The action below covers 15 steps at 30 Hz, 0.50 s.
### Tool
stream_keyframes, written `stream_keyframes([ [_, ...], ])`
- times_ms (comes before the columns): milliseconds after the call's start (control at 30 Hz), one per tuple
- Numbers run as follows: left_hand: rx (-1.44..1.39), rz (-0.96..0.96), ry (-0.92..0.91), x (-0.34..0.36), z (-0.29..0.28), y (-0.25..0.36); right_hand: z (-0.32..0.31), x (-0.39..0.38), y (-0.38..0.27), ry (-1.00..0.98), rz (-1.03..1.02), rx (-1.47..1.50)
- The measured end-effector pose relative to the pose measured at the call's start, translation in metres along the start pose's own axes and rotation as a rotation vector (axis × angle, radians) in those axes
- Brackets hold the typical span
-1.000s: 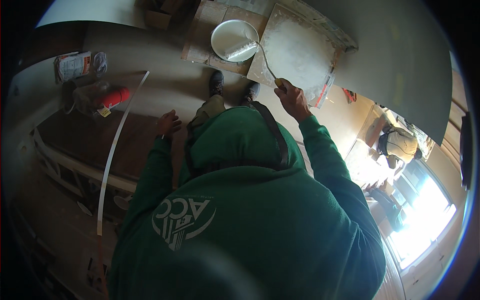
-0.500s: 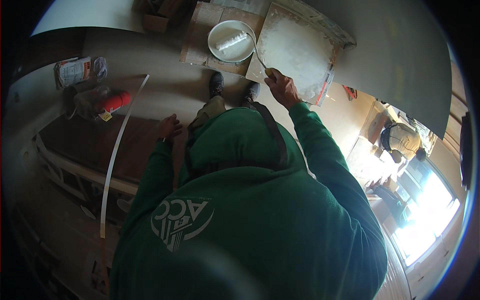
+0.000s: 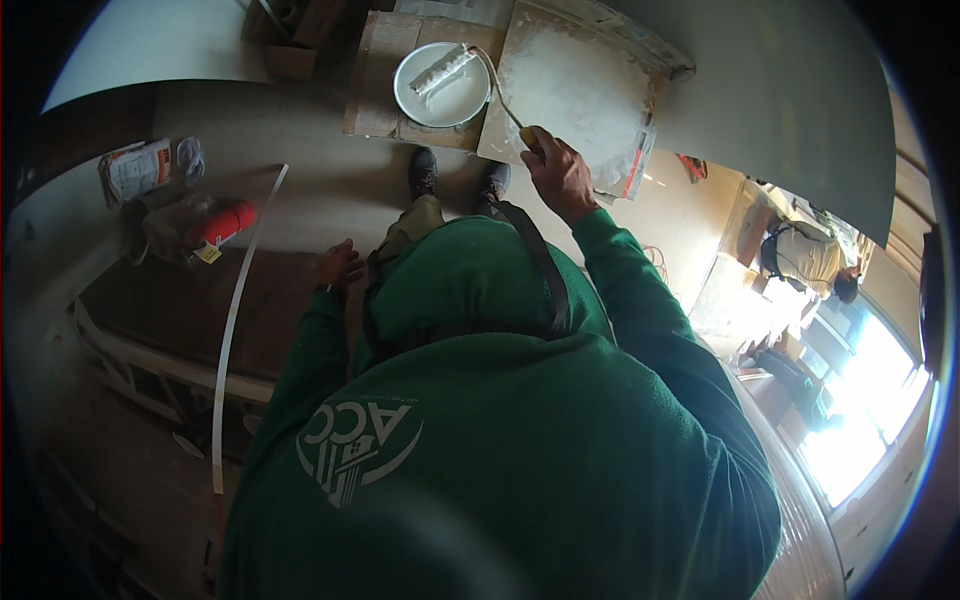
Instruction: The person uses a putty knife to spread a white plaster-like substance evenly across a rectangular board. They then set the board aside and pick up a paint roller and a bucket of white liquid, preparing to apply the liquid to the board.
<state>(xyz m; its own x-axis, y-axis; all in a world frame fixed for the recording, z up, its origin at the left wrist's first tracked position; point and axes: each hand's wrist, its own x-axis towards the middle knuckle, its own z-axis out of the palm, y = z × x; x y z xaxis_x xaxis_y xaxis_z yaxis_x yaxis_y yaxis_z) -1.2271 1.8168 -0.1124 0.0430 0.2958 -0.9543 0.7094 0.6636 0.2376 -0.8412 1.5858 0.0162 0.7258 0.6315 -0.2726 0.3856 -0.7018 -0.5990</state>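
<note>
My right hand [image 3: 563, 178] is wrapped round the yellow handle of a paint roller [image 3: 440, 72]. Its bent metal rod reaches forward, and the white-coated sleeve is at the round bucket [image 3: 468, 105], over or in the white paint; I cannot tell whether it touches the liquid. Beside my left thigh hangs my left hand [image 3: 340, 268], empty, with its fingers loosely bent and a little apart. The bucket stands on a flattened cardboard sheet [image 3: 375, 105] just ahead of my shoes.
A white-smeared board [image 3: 580, 100] lies right of the bucket. On the left are a dark brown panel [image 3: 160, 310], a long pale strip [image 3: 235, 310], a red cylindrical object [image 3: 228, 222] and a paper bag [image 3: 140, 168]. Another person [image 3: 805, 255] is at the far right near a bright window.
The roller sleeve has shifted and turned, showing more steeply tilted at the bucket's far side. My right hand moved slightly left. The person at right changed posture.
</note>
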Motion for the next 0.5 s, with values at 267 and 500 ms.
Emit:
stream_keyframes([
  [267,-0.064,0.05,0.014,0.0,-0.005,0.028,0.005,-0.01,0.002,0.169,-0.046,-0.095],
  [500,-0.047,0.089,0.018,-0.003,-0.002,0.036,0.003,-0.017,-0.001,0.21,-0.038,-0.119],
])
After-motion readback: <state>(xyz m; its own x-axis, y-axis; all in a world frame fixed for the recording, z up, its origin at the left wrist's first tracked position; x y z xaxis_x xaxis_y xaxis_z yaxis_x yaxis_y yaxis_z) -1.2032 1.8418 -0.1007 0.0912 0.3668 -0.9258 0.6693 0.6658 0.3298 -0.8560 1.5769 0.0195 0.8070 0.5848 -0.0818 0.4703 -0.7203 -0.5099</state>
